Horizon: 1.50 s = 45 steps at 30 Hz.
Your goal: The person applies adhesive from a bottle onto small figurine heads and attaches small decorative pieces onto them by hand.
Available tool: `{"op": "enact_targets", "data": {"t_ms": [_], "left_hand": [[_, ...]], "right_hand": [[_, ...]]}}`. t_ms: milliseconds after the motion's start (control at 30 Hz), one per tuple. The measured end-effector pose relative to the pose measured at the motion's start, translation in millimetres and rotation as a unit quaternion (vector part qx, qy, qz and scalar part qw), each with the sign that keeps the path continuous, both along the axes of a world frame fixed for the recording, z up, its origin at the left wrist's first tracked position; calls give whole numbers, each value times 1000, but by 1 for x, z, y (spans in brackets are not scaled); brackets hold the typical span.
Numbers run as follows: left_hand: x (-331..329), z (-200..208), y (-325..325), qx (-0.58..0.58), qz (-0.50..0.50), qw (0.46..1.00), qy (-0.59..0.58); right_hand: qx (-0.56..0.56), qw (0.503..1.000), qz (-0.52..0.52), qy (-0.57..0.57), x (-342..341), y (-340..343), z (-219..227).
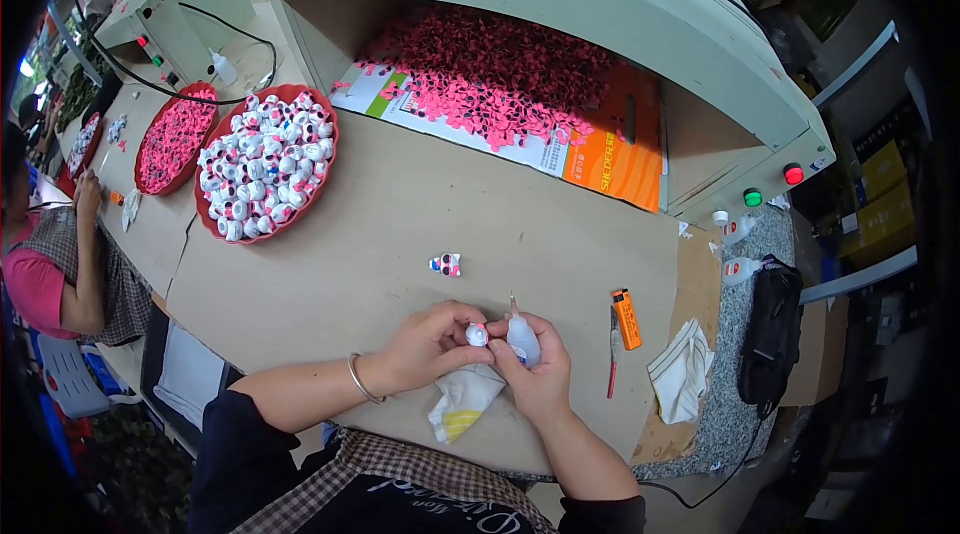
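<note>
Between the fingertips of my left hand (440, 339) is a small white toy head (477, 335) with a bit of pink on it. My right hand (537, 369) is wrapped round a translucent squeeze bottle (522, 336), its thin nozzle pointing up and away from me. The two hands almost meet, so the toy head sits just left of the bottle. Beneath them lies a crumpled white cloth (466, 400) with a yellow stripe. A little farther off, a small white and pink toy figure with dark eyes (445, 264) rests alone on the table.
A red basket (318, 196) heaped with white toy heads stands at left, beside another red basket (137, 159) of pink pieces. Pink pieces (480, 99) pile under the pale green hood. An orange lighter (627, 319), a thin red tool (612, 364) and a cloth (682, 371) lie right. A co-worker (60, 274) sits left.
</note>
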State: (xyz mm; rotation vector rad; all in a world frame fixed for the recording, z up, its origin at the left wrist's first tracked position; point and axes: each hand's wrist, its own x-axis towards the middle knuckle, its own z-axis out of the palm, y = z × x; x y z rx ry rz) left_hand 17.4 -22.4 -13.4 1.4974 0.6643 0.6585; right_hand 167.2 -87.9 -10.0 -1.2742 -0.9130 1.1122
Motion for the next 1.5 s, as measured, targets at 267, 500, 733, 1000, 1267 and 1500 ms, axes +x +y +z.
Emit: {"op": "enact_targets", "data": {"t_ms": [267, 500, 733, 1000, 1267, 1500], "left_hand": [[-2, -4, 0, 30, -7, 1000, 5], [-3, -6, 1, -59, -28, 996, -67], [-2, 1, 4, -138, -54, 984, -99], [-6, 2, 6, -208, -33, 973, -90], [-4, 4, 6, 105, -50, 993, -4], [-4, 9, 0, 60, -61, 996, -9]], "right_hand": [[-1, 999, 10, -39, 3, 0, 3], [17, 990, 1, -142, 0, 0, 4], [-14, 998, -36, 42, -2, 2, 8], [45, 997, -50, -48, 10, -3, 7], [29, 980, 8, -199, 4, -2, 12], [-9, 994, -19, -105, 4, 1, 9]]}}
